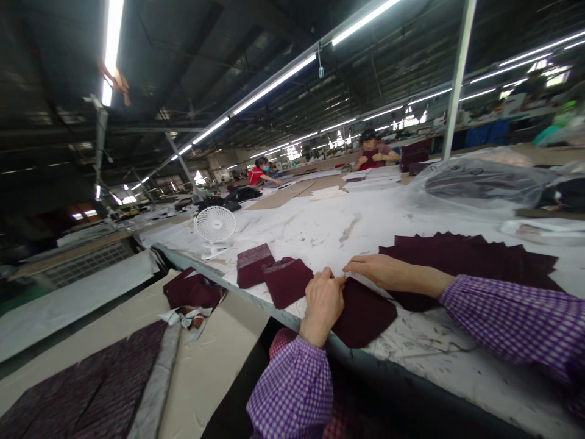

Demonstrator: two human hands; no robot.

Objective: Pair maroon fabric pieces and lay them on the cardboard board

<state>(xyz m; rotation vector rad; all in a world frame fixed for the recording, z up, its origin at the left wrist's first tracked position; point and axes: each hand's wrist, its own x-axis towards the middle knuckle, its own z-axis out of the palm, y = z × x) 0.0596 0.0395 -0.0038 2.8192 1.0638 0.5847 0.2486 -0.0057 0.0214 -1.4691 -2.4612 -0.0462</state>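
A dark maroon fabric piece (pixel 363 314) lies flat at the table's near edge. My left hand (pixel 323 299) is closed at its upper left corner, fingers pinching the fabric. Reaching in from the right, my right hand (pixel 384 270) rests along the far edge of the same piece, its fingers stretched out and close together near the left fingertips. Just left of my hands sits a maroon fabric stack (pixel 287 281), with another stack (pixel 254 266) beside it. To the right, many maroon pieces (pixel 470 259) are fanned out, partly covered by my right forearm.
A small white fan (pixel 215 225) stands on the white-covered table (pixel 311 219). Clear plastic wrap (pixel 484 180) lies at the right. Lower left, a maroon bundle (pixel 194 289) and dark textured fabric (pixel 86 378) lie on a beige surface. Two people (pixel 262 172) work across the table.
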